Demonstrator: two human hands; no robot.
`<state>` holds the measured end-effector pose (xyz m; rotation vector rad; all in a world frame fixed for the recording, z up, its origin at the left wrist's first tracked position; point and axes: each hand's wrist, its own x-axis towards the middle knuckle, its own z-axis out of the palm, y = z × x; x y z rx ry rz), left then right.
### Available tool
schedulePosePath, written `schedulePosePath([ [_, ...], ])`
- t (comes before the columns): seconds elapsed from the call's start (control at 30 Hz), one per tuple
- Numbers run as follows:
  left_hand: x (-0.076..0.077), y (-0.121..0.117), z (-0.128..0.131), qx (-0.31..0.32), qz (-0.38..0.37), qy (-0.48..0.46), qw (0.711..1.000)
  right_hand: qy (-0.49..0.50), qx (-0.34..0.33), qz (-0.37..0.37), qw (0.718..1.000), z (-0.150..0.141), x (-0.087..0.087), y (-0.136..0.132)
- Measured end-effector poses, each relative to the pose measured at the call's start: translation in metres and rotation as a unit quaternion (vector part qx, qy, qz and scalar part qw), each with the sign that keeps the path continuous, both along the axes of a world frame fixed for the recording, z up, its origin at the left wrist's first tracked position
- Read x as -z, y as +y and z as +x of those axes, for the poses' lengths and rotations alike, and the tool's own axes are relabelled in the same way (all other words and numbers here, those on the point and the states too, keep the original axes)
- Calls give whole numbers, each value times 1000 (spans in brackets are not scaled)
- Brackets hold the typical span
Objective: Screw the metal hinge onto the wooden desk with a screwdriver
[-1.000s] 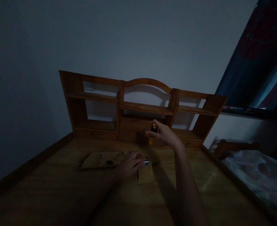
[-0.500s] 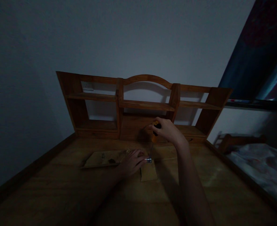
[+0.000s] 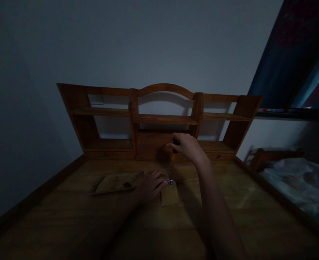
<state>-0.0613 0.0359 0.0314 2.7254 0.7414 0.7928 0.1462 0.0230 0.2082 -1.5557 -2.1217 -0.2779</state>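
Observation:
My right hand (image 3: pixel 186 146) is wrapped round the handle of a screwdriver (image 3: pixel 175 157), yellow and black, held upright with its shaft pointing down. The tip meets a small shiny metal piece (image 3: pixel 169 182) that looks like a hinge. My left hand (image 3: pixel 151 185) lies low over the desk, its thumb and fingers pinching that piece from the left. Under the metal is a short light-brown board (image 3: pixel 169 196), perhaps wood or cardboard. A longer, torn-looking brown strip (image 3: pixel 113 182) extends leftward from beneath my left hand. Dim light hides finer detail.
Behind my hands a wooden shelf unit (image 3: pixel 165 120) stands on the wooden desk (image 3: pixel 230 209) against the wall. Raised edges run along the desk's sides. To the right are a bed (image 3: pixel 292 180) with a pale plastic-like cover and a dark curtained window (image 3: pixel 289 61).
The view has shifted slightly, moving the scene a little to the left. My right hand has turned a bit on the screwdriver handle; my left hand keeps its place at the metal piece.

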Motion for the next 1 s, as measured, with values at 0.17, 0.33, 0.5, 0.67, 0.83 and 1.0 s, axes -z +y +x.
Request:
schedulePosePath([
  [0.17,-1,0,1,20,-1,-1,1000,-1,-37,-14,999,-4,0,-5],
  [0.33,-3,-2,1,24,-16,-10,1000,-2,-13,4,1000,-8,3,-4],
  [0.5,-5,-3,1,36,-19,-3,999,-38,4,47,998,-8,6,2],
  [0.67,-6,-5,2,39,-24,2,999,-38,-29,64,997,-7,5,1],
  [0.83,-6,-7,2,40,-33,-1,999,-20,-48,19,998,-8,4,-4],
  [1.0,-2,-6,4,52,-27,-3,998,-6,-35,-4,999,-8,5,-4],
])
